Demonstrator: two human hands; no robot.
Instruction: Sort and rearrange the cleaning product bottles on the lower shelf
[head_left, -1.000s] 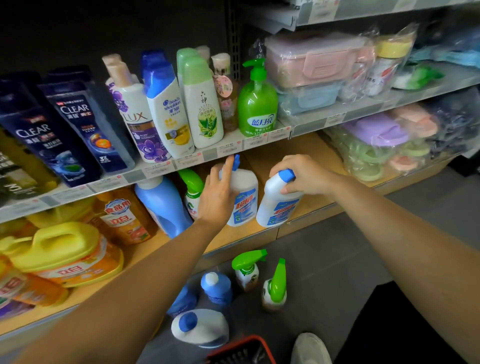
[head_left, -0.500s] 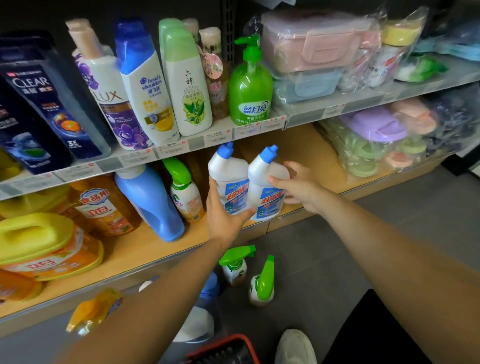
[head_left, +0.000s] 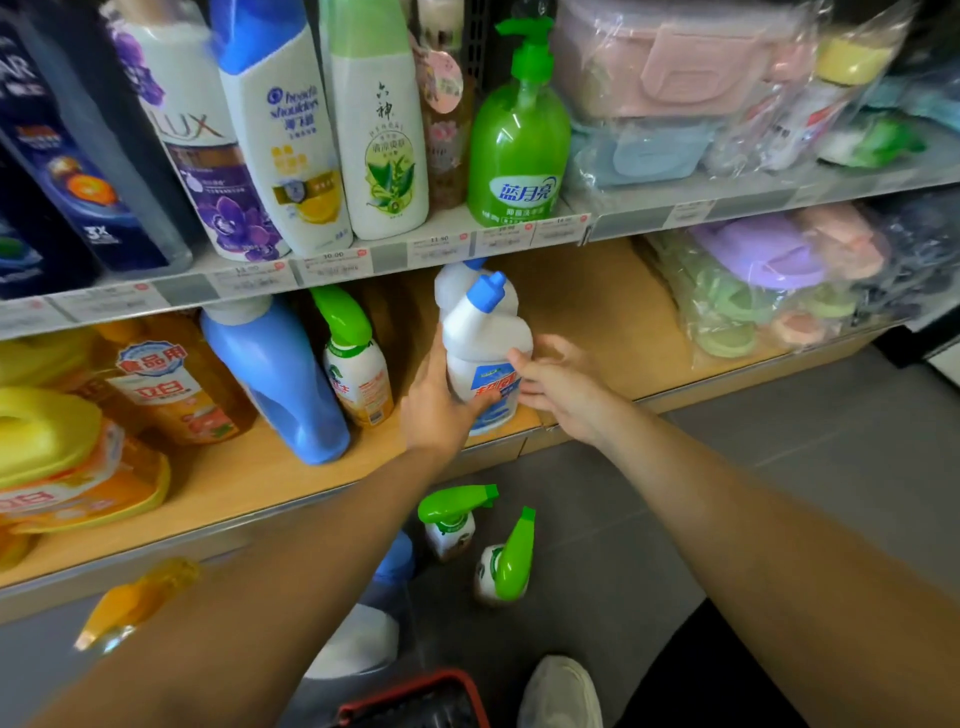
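On wooden shelf (head_left: 587, 306), bent-necked white bottle (head_left: 485, 340)

Two white blue-capped bottles (head_left: 483, 338) stand on the lower shelf (head_left: 597, 312); three green-topped spray bottles (head_left: 356, 364), one tall blue bottle (head_left: 275, 374), one green pump bottle (head_left: 519, 140).

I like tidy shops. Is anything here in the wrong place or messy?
Yes. Two green sprayers stand on the floor, not on the shelf. A yellow bottle is down there too, blurry. The left hand grips a white bottle; the right hand touches it.
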